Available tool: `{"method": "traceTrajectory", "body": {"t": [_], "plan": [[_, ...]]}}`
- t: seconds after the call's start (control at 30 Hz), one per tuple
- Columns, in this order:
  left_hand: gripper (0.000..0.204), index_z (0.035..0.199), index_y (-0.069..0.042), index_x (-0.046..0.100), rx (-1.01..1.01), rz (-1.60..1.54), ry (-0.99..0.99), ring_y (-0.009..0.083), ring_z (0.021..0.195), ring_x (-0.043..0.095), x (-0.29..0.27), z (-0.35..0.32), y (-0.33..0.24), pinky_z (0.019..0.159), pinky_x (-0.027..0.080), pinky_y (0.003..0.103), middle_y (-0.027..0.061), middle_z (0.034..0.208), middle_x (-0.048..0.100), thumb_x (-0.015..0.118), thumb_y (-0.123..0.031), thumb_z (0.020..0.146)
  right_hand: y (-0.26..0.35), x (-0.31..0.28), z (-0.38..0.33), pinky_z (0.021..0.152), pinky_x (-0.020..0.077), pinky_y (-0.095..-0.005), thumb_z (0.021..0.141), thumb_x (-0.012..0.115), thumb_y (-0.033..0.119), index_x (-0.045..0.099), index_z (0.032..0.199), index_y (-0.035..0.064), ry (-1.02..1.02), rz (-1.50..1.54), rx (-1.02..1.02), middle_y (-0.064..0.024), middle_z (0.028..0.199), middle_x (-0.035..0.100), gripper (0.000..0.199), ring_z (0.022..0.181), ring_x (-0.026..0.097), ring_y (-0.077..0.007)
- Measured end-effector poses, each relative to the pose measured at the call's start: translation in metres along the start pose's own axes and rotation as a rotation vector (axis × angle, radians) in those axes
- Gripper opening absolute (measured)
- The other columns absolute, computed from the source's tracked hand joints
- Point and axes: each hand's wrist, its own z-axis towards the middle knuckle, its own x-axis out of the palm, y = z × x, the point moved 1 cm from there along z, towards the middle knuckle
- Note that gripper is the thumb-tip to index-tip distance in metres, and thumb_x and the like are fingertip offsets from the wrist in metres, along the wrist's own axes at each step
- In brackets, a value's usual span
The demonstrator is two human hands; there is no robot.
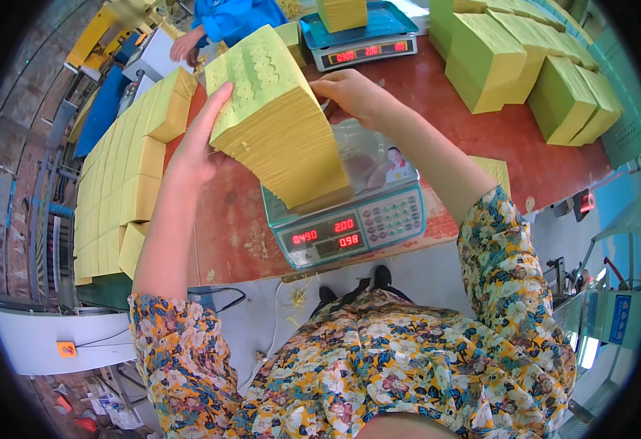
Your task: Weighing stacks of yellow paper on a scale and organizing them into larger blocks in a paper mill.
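Head view, the only one. Red tabletop (221, 245). A yellow stack (280, 135) of thin sheets, tilted, its upper face embossed in rows, hangs between the hands over a counter scale (390, 219) at the tabletop's near edge, lit display toward the wearer. Whether the stack's lower end touches the pan: cannot tell.

Left hand (197, 146): spread wide along the stack's left side, one digit up by the top face, others bent in below; has hold of it. Right hand (357, 96): fingers half curled, tips at the stack's upper right edge; firmness of contact not clear.

Around: yellow blocks (123, 172) in rows along the tabletop's left edge; more blocks (485, 62) toward the far right corner; second scale (368, 55) at the far edge, a block on it. Co-worker's hand (183, 47) beyond the far left corner.

Handling, my judgement: sheets look loose, could fan or slip. Press evenly from both sides, palms flat; level the stack before it bears on the pan; centre it; lift fingers clear for a true reading.
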Motion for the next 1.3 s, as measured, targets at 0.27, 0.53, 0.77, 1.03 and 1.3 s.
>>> {"method": "traceTrajectory", "body": {"t": [0.27, 0.53, 0.77, 1.03, 1.3], "plan": [[0.056, 0.135, -0.016, 0.055, 0.029, -0.103, -0.008, 0.0144, 0.107, 0.063, -0.009, -0.009, -0.002, 0.084, 0.052, 0.033, 0.0012, 0.122, 0.065, 0.060, -0.050, 0.092, 0.008, 0.017, 0.002, 0.060, 0.0527, -0.0281, 0.093, 0.060, 0.029, 0.072, 0.099, -0.0012, -0.107, -0.159, -0.094, -0.0086, 0.083, 0.071, 0.033, 0.064, 0.066, -0.0151], [0.059, 0.140, -0.010, 0.049, 0.049, -0.101, -0.045, 0.0170, 0.111, 0.061, -0.024, 0.001, -0.001, 0.090, 0.051, 0.034, 0.0034, 0.127, 0.062, 0.052, -0.050, 0.098, -0.014, 0.012, -0.007, 0.088, 0.0510, -0.0429, 0.088, 0.058, 0.037, 0.071, 0.104, -0.0009, -0.283, -0.228, -0.327, -0.0228, 0.101, 0.070, 0.044, 0.097, 0.067, -0.0380], [0.053, 0.143, -0.011, 0.045, 0.098, -0.370, -0.109, 0.0186, 0.119, 0.056, -0.054, 0.042, 0.038, 0.099, 0.047, 0.036, 0.0064, 0.135, 0.056, 0.044, -0.047, 0.103, -0.065, -0.030, -0.007, 0.094, 0.0475, -0.0335, 0.099, 0.053, 0.035, 0.054, 0.135, -0.0003, -0.463, 0.268, -0.286, -0.0094, 0.127, 0.062, 0.051, 0.111, 0.059, -0.0184], [0.048, 0.140, -0.006, 0.048, 0.446, 0.654, -0.129, 0.0270, 0.121, 0.056, -0.071, 0.059, 0.111, 0.097, 0.051, 0.042, 0.0114, 0.136, 0.056, 0.050, -0.034, 0.101, -0.038, 0.039, 0.005, 0.116, 0.0279, -0.0383, 0.102, 0.042, 0.044, 0.041, 0.143, -0.0034, -0.386, 0.173, -0.497, -0.0237, 0.148, 0.042, 0.063, 0.140, 0.037, -0.0346], [0.046, 0.134, -0.006, 0.053, 0.265, -0.506, -0.001, 0.0256, 0.108, 0.064, -0.025, 0.049, 0.108, 0.084, 0.058, 0.039, 0.0144, 0.125, 0.062, 0.052, -0.037, 0.100, -0.041, 0.056, 0.009, 0.118, 0.0224, -0.0356, 0.103, 0.039, 0.048, 0.036, 0.147, -0.0040, -0.191, 0.227, -0.478, -0.0225, 0.153, 0.036, 0.068, 0.145, 0.031, -0.0318]]}}
